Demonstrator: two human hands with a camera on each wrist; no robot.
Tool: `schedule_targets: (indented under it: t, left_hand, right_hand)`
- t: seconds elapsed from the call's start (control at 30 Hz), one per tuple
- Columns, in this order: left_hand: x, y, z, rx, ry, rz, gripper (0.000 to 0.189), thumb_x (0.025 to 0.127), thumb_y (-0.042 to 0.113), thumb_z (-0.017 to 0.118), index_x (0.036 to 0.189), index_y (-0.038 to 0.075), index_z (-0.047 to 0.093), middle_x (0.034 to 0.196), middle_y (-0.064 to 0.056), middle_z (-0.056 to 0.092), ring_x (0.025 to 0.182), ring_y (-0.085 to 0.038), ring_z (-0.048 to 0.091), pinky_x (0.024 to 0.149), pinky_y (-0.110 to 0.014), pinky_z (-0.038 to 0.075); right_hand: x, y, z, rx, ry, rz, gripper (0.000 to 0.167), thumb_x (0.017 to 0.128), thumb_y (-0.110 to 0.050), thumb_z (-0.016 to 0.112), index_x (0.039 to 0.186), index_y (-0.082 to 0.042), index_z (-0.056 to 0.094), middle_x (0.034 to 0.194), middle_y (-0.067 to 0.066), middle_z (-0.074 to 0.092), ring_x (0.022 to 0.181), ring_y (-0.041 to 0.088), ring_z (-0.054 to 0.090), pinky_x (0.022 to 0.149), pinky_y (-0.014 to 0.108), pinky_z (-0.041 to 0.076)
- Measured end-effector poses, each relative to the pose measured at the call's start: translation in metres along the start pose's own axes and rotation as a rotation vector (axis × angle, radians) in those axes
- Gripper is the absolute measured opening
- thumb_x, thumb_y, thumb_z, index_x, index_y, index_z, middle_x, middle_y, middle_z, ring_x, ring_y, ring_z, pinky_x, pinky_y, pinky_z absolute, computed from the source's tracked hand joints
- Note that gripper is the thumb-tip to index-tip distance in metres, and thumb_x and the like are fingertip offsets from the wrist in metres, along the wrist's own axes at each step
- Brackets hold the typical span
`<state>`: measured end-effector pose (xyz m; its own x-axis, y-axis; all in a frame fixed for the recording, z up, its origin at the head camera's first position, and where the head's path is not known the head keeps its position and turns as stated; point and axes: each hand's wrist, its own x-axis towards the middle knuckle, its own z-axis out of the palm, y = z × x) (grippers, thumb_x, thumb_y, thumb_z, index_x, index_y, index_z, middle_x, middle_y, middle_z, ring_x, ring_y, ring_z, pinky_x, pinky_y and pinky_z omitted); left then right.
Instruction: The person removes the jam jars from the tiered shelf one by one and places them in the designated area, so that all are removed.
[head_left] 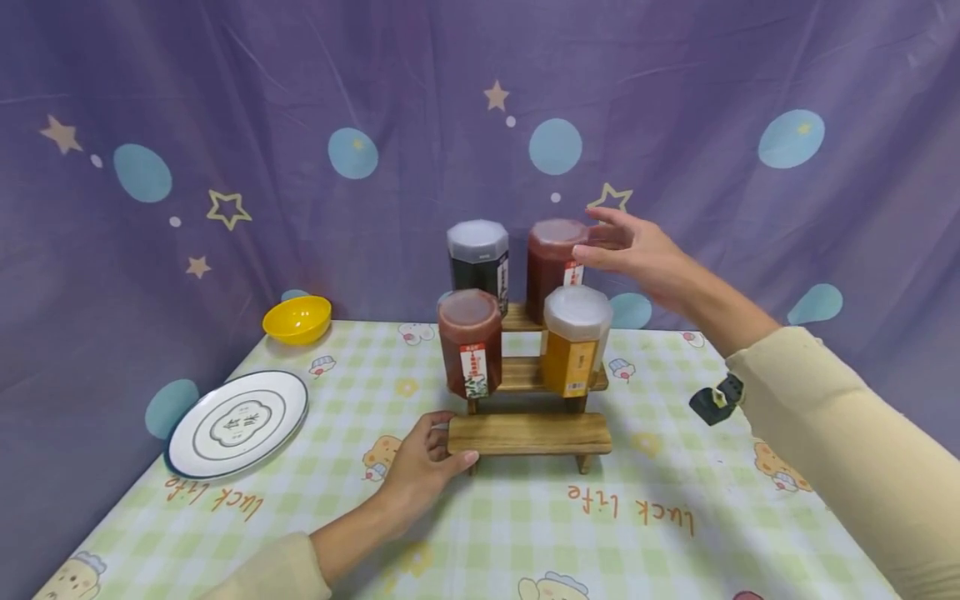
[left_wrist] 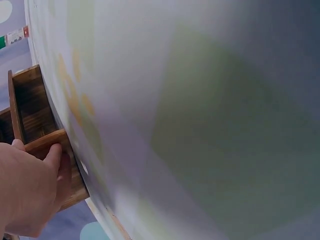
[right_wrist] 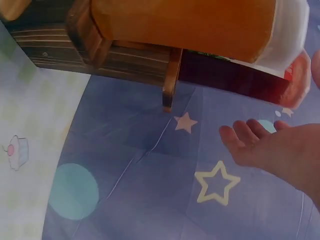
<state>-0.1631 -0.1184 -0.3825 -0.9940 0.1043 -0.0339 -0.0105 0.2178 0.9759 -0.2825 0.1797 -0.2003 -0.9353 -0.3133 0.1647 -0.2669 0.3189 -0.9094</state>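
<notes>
A three-step wooden rack (head_left: 528,435) stands on the table. My left hand (head_left: 422,463) holds the left end of its lowest step, thumb at the front edge and fingers at the back. On the top step are a dark jar (head_left: 476,268) with a pale lid and a red jar (head_left: 546,271). One step down stand another red jar (head_left: 459,343) on the left and an amber jar (head_left: 562,358) on the right. Beside the top red jar, my right hand (head_left: 640,254) has its fingers spread; the right wrist view shows a gap between them and that jar (right_wrist: 235,80).
At the left edge lies a white plate (head_left: 281,417) with a dark rim, and behind it a yellow bowl (head_left: 296,323). A checked cloth (head_left: 510,533) covers the table. Close behind the rack hangs a purple curtain (head_left: 420,83). A black strap (head_left: 711,404) dangles by the right sleeve.
</notes>
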Motion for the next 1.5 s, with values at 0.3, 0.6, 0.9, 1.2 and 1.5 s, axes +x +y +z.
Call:
schedule_targets:
  t: [0.3, 0.6, 0.9, 1.2, 1.5]
  left_hand:
    - [0.0, 0.001, -0.001, 0.019, -0.001, -0.002, 0.066, 0.085, 0.014, 0.074, 0.139, 0.003, 0.038, 0.122, -0.016, 0.059, 0.107, -0.026, 0.06, 0.086, -0.033, 0.054]
    - [-0.001, 0.0, 0.0, 0.002, -0.011, -0.002, 0.067, 0.086, 0.013, 0.073, 0.14, 0.003, 0.036, 0.121, -0.014, 0.059, 0.107, -0.026, 0.061, 0.086, -0.034, 0.053]
    - [0.0, 0.0, 0.001, 0.012, 0.001, -0.012, 0.065, 0.085, 0.014, 0.074, 0.139, 0.004, 0.038, 0.12, -0.013, 0.061, 0.107, -0.026, 0.061, 0.086, -0.033, 0.054]
    - [-0.001, 0.0, 0.0, 0.025, 0.008, -0.009, 0.065, 0.084, 0.015, 0.075, 0.138, 0.004, 0.04, 0.12, -0.013, 0.061, 0.107, -0.026, 0.061, 0.086, -0.033, 0.054]
    - [0.0, -0.001, 0.0, 0.032, 0.018, -0.011, 0.065, 0.083, 0.016, 0.076, 0.138, 0.006, 0.041, 0.122, -0.014, 0.06, 0.106, -0.025, 0.06, 0.084, -0.033, 0.054]
  right_hand:
    - [0.021, -0.005, 0.018, 0.002, -0.044, -0.004, 0.08, 0.084, -0.017, 0.073, 0.15, -0.008, 0.028, 0.132, 0.018, 0.049, 0.114, 0.025, 0.051, 0.104, 0.038, 0.039]
    - [0.022, -0.005, 0.021, -0.072, 0.024, -0.009, 0.073, 0.079, -0.024, 0.08, 0.139, -0.007, 0.042, 0.125, 0.013, 0.051, 0.107, 0.023, 0.052, 0.092, 0.034, 0.044]
    - [0.022, -0.003, 0.021, -0.078, 0.052, -0.022, 0.072, 0.078, -0.025, 0.082, 0.138, -0.007, 0.044, 0.124, 0.012, 0.053, 0.105, 0.024, 0.052, 0.089, 0.034, 0.045]
    - [0.017, -0.003, 0.01, -0.111, 0.156, -0.039, 0.067, 0.077, -0.028, 0.083, 0.131, -0.008, 0.05, 0.121, 0.011, 0.055, 0.104, 0.021, 0.052, 0.087, 0.03, 0.045]
    - [0.006, -0.002, -0.012, -0.096, 0.223, -0.041, 0.072, 0.077, -0.028, 0.083, 0.137, -0.01, 0.047, 0.124, 0.01, 0.054, 0.107, 0.019, 0.053, 0.087, 0.024, 0.047]
